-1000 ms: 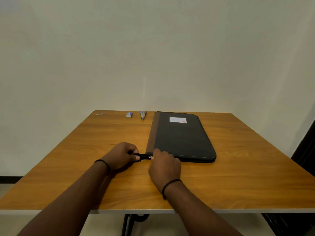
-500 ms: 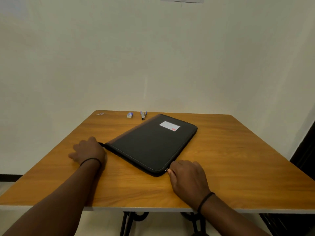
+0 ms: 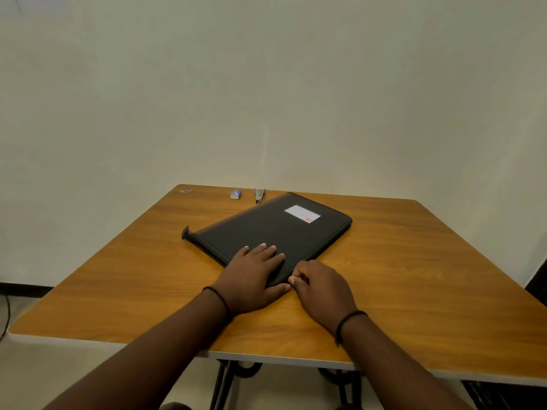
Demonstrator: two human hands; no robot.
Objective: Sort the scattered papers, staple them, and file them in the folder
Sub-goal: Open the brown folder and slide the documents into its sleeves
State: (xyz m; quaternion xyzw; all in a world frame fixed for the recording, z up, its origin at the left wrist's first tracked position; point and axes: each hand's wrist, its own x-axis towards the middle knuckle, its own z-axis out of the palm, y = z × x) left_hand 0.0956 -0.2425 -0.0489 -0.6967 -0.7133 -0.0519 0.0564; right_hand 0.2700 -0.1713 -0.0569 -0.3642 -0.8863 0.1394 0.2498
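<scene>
A black zip folder (image 3: 275,229) with a white label lies closed and turned at an angle on the wooden table (image 3: 414,261). My left hand (image 3: 254,276) rests flat on its near corner, fingers spread. My right hand (image 3: 319,284) sits at the folder's near edge, thumb and fingers pinched on the zip puller there. A small stapler (image 3: 259,195) with blue grips lies at the table's far edge, just beyond the folder. No papers show.
A small blue and white staple box (image 3: 236,194) sits left of the stapler. A tiny scrap (image 3: 186,190) lies at the far left corner. A plain wall stands right behind the table. Black metal legs show under the near edge.
My left hand moved from the table at the folder's left end onto the folder's near corner. My right hand stayed at the near corner with the zip puller. The folder sits slightly farther away.
</scene>
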